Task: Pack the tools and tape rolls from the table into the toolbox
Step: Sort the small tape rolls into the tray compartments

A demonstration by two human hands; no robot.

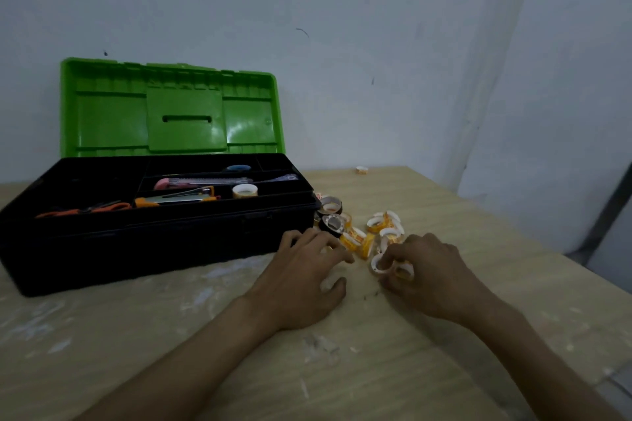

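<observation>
Right hand (pixel 424 270) pinched two rolls (pixel 379 265) on counter (pixel 478 215). Left hand (pixel 304 280) was loosely spread, empty, at pile (pixel 376 225) beside toolbox (pixel 136 243). Step likely called for gathering several, lifting over rim.

Tabletop (pixel 136 335): pale wood, smeared white.
Toolbox (pixel 136 243): set left, lid raised.
Tape rolls (pixel 376 225): heaped just beside it.
Lone roll (pixel 361 169): left at far edge.

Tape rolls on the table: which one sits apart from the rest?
The lone roll near the table's far edge; the other rolls cluster beside the toolbox.
</observation>
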